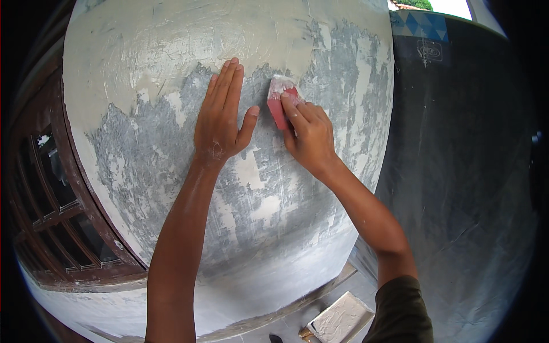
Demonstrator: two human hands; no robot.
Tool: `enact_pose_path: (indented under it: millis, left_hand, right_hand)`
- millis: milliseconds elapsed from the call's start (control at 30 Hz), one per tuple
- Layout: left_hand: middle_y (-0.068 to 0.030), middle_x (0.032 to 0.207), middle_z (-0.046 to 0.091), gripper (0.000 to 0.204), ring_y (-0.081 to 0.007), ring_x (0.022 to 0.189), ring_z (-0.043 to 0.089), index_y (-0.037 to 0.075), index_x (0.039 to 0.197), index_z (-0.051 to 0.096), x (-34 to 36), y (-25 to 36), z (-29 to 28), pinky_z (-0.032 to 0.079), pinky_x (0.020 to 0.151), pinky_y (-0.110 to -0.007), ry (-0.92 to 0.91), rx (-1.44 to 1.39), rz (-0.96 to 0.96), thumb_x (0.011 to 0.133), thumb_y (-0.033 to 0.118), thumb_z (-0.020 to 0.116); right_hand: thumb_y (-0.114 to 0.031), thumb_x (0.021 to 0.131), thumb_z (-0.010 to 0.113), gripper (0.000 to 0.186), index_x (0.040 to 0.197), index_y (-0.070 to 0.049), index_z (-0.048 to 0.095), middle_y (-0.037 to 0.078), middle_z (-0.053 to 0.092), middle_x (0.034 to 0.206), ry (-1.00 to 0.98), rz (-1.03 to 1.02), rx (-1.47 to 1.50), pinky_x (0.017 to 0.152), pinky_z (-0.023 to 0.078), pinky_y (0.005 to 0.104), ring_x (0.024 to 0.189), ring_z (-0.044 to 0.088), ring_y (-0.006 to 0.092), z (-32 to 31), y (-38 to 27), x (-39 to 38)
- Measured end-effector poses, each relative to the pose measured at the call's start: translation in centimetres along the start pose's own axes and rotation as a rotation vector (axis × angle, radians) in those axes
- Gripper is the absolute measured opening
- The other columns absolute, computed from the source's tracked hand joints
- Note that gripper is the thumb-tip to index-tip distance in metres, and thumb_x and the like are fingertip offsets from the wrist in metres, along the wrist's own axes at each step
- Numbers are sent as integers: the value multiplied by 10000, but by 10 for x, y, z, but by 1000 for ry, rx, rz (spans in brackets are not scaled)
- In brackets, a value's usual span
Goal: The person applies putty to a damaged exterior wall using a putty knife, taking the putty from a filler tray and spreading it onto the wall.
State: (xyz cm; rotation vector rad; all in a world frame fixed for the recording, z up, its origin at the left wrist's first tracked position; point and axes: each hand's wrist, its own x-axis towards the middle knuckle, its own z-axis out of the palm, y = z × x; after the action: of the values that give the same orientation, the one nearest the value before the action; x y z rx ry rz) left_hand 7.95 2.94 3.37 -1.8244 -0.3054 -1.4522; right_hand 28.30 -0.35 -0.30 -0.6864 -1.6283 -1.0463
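Observation:
A wall (269,183) fills the middle of the view, coated with damp cream filler at the top and patchy grey and white below. My left hand (220,114) lies against it, fingers stretched upward and thumb out, holding nothing. To its right, my right hand (311,128) grips a red putty scraper (277,111). White paste is smeared over the scraper's upper part, which is at the wall near the lower border of the cream coat. Whether its edge touches the wall I cannot tell. White smudges mark my left wrist.
On the floor at the wall's foot stands a tray (341,318) of whitish filler. A brown wooden window frame (68,214) with panes borders the wall's left side. At the right rises a large dark panel (457,160) with a blue patterned strip (420,26) on top.

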Motion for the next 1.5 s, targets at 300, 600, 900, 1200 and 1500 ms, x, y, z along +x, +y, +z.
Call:
enact_pose_path:
  millis: [300, 600, 900, 1200, 1500]
  left_hand:
    - [-253, 1543, 416, 600, -391, 1465, 365, -68, 1502, 365, 5, 4, 6, 272, 1197, -538, 1, -1, 8, 1017, 281, 417]
    - [-261, 1545, 408, 594, -389, 1469, 358, -70, 1497, 369, 2, 2, 3, 270, 1199, -534, -21, 20, 11, 1021, 282, 418]
    - [-255, 1546, 411, 601, -384, 1470, 358, -67, 1500, 367, 2, 1, 3, 268, 1203, -525, -20, 24, 2, 1012, 277, 434]
    - [-248, 1556, 400, 598, -383, 1473, 354, -66, 1501, 366, 4, 4, 4, 266, 1203, -526, -24, 24, 5, 999, 249, 444]
    - [-252, 1553, 401, 596, -383, 1473, 354, -71, 1496, 367, 3, 3, 2, 270, 1199, -529, -25, 10, -4, 1005, 259, 442]
  right_hand:
    - [-34, 776, 698, 478, 1248, -9, 624, 132, 690, 955, 126, 95, -293, 803, 511, 434, 906, 657, 312, 8, 77, 65]
    - [18, 701, 693, 548, 1244, 5, 622, 136, 662, 939, 128, 56, -75, 769, 499, 423, 867, 640, 308, -8, 28, 39]
    - [-16, 742, 666, 528, 1256, 73, 583, 166, 668, 985, 36, 53, -218, 823, 485, 430, 939, 637, 328, 17, 42, 36]
    - [10, 762, 705, 526, 1280, -38, 629, 125, 658, 854, 186, 94, -103, 698, 516, 402, 790, 645, 306, -8, 45, 64]
    - [15, 722, 669, 521, 1240, 43, 619, 110, 618, 857, -34, -107, -85, 798, 486, 386, 846, 617, 276, 8, -1, -6]
